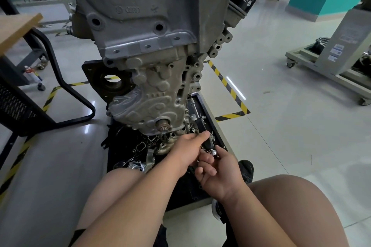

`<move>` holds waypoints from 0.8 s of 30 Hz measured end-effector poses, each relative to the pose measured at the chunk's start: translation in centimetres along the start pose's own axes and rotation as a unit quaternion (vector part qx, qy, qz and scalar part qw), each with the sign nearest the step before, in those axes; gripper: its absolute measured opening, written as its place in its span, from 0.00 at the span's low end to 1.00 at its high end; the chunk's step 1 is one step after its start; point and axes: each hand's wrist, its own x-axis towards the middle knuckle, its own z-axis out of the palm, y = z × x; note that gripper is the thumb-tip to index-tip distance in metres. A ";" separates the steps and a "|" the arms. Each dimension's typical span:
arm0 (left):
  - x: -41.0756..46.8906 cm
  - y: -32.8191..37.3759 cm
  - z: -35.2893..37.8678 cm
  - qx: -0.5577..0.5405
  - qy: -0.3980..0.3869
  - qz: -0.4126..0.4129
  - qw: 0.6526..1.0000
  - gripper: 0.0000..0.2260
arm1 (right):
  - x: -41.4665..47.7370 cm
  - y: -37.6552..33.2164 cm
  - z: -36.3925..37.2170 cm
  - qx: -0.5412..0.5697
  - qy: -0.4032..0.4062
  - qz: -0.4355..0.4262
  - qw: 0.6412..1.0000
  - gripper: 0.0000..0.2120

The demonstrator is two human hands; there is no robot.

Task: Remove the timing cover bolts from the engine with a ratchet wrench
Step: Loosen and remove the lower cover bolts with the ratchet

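A grey engine (156, 26) hangs upright on a stand, its cast timing cover (152, 98) facing me with a crank stub at its bottom. My left hand (188, 150) grips the black handle of the ratchet wrench (202, 128), which lies along the engine's lower right side. My right hand (218, 170) sits just below, its fingers curled round the wrench's shiny metal end (212, 153). The wrench's far end is partly hidden beside the block. No bolt can be made out at the wrench.
A black tray (212, 118) under the engine holds loose parts and gaskets. My bare knees flank the tray. A black metal chair frame (66, 86) and a wooden desk (18, 28) stand left; a wheeled grey stand (331, 60) is right. Yellow-black tape (228, 88) marks the floor.
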 end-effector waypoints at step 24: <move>0.6 0.3 -0.3 0.030 0.015 0.032 0.999 0.13 | -0.6 0.6 -0.9 -0.700 0.122 -0.385 0.589 0.25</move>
